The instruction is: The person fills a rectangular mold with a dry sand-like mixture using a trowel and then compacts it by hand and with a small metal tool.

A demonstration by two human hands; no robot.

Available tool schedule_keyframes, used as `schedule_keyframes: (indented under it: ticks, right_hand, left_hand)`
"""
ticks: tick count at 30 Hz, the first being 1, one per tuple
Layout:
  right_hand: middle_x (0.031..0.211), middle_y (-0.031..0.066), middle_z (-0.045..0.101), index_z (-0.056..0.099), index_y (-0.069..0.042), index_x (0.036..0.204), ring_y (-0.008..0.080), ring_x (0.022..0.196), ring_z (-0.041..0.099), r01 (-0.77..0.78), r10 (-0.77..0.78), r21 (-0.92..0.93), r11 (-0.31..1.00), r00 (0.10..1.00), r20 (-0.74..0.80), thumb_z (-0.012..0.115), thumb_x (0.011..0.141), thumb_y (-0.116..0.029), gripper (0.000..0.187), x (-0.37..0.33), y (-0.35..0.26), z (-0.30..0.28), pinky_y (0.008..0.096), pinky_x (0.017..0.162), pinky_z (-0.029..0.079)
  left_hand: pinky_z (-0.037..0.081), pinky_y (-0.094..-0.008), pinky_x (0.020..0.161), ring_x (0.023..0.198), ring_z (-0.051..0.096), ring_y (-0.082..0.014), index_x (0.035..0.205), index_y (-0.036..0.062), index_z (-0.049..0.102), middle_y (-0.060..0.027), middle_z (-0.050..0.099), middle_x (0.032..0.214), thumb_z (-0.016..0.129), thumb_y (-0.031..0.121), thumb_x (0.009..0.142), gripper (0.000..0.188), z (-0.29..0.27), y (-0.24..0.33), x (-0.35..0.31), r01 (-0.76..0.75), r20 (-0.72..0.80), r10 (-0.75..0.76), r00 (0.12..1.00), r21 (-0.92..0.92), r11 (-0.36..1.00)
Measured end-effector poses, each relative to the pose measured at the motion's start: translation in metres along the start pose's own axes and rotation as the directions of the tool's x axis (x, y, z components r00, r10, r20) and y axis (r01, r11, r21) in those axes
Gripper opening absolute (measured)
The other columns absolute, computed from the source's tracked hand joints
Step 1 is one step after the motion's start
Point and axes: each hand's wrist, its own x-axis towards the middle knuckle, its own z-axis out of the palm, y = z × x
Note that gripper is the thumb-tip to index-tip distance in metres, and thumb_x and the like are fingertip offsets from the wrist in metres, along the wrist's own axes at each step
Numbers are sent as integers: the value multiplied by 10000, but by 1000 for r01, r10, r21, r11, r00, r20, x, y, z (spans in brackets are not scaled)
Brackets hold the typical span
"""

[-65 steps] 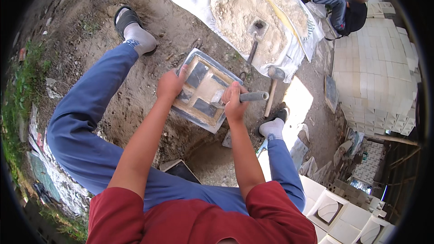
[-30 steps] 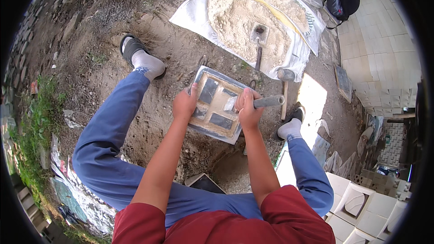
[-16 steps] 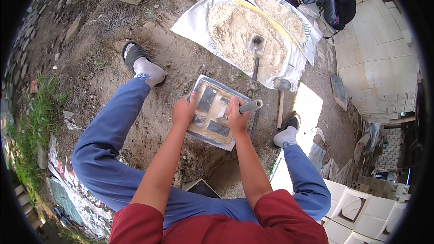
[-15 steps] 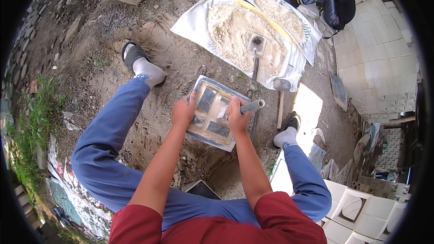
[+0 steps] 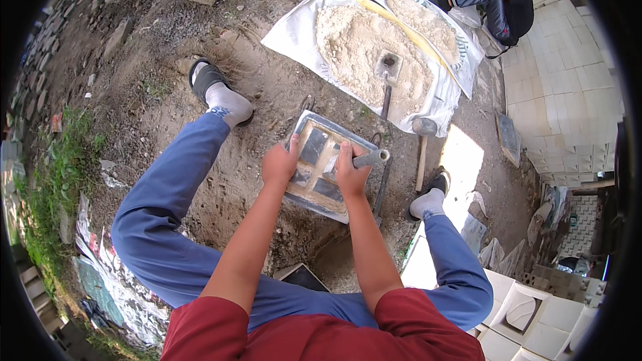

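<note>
Between my legs lies a rectangular mould (image 5: 314, 208) with a grey rim, dark rectangular plates and pale sandy material in the channels around them. My left hand (image 5: 281, 162) is closed on its left edge, thumb on the rim. Over the right half of the mould, my right hand (image 5: 351, 172) is wrapped around a tool with a grey pipe-like handle (image 5: 374, 158), whose end sticks out to the right. A small pale flat part of this tool shows left of my fingers; its exact kind is hard to tell.
Beyond the mould, white sacks (image 5: 287, 37) hold pale powder (image 5: 358, 30), with a shovel (image 5: 386, 97) lying on it. A mallet (image 5: 424, 128) lies near my right foot. A seated person (image 5: 516, 13) is at far right, beside stacked pale blocks (image 5: 555, 87). A dark framed panel (image 5: 304, 277) lies close to me.
The whole view has shifted slightly, so the scene sits a little farther right. Relative to the mould, my right hand and its tool have moved slightly left. My left hand keeps its grip.
</note>
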Motion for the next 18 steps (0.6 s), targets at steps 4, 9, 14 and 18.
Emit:
schedule_keyframes:
  ticks: [4,9,14,18]
  right_hand:
    - [562,-51,431,411,-110,656,53,464,375,0,0,-14,1000,1000,0,554,1095,-195,470,8,-28,6,273,455,294]
    - [591,-69,433,444,-90,658,44,530,373,59,-56,-58,997,997,44,595,1081,-207,464,7,-36,11,277,500,287]
    - [611,-90,413,482,-89,694,35,573,369,-11,13,-33,999,998,66,617,1076,-224,427,1,-19,13,281,521,273]
    - [602,-81,417,477,-96,687,37,543,372,-133,118,143,981,987,106,598,1086,-241,442,4,-24,19,279,507,274]
  left_hand:
    - [539,-553,916,1044,695,-480,1087,-11,755,-302,726,1071,407,702,1009,797,-6,-2,-1,9,9,-9,1000,-37,999]
    - [535,-557,923,1056,688,-490,1092,-17,753,-308,721,1087,404,705,1007,806,-7,1,-1,-10,5,11,1000,-64,998]
    - [533,-559,933,1077,685,-490,1113,-26,745,-309,721,1101,406,713,1001,821,-1,-3,-1,-9,30,11,999,-71,997]
    - [533,-556,948,1095,682,-484,1158,-5,737,-303,721,1123,405,721,998,814,-4,-9,2,22,35,-19,999,-83,996]
